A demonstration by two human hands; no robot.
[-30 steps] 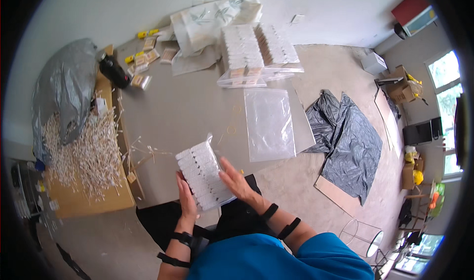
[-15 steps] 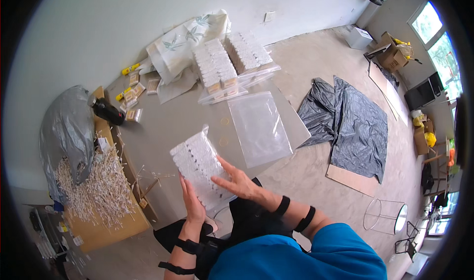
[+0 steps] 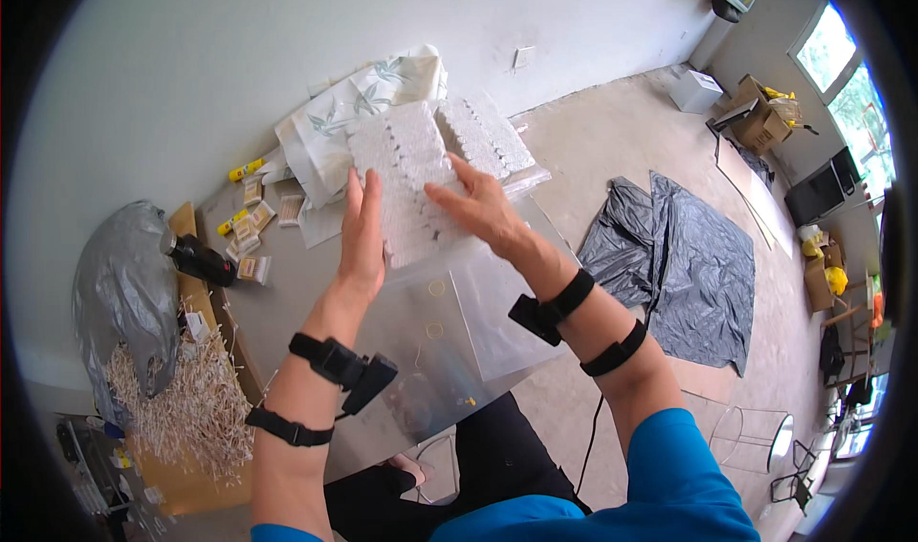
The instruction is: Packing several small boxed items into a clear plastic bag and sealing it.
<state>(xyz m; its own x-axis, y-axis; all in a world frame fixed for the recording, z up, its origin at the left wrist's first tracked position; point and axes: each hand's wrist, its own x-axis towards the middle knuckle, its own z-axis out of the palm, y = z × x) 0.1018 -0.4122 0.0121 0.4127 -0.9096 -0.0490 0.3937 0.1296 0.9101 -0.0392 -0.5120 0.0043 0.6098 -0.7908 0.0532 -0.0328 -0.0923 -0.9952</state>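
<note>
Held between two bare hands: one white pack (image 3: 409,174), above or on the far half of the one table (image 3: 292,279), just left of a white stack (image 3: 483,139) and in front of one patterned cloth (image 3: 359,91). Long axis directed away from the person, far end tipped slightly left, near end toward the lap, with dark marks in a line down the length. Cannot tell whether resting on anything beneath, nor exactly where the far end stops against the white behind. Left hand (image 3: 360,241): fingers nearly straight and close together, flat along the pack's left side. Right hand (image 3: 486,212): thumb and fingers spread wide, against the pack's right side. On each forearm, two black straps (image 3: 292,429). At table's left: two yellow tubes (image 3: 246,169), at least five small packs (image 3: 290,209), one black bottle (image 3: 203,260). Nearer the middle: two thin bands (image 3: 434,331), beside one flat clear bag (image 3: 512,327). Farther left: one heap of swabs (image 3: 186,408), too many to count, below one grey bag (image 3: 120,284). Right of table: one dark sheet (image 3: 693,265).
</note>
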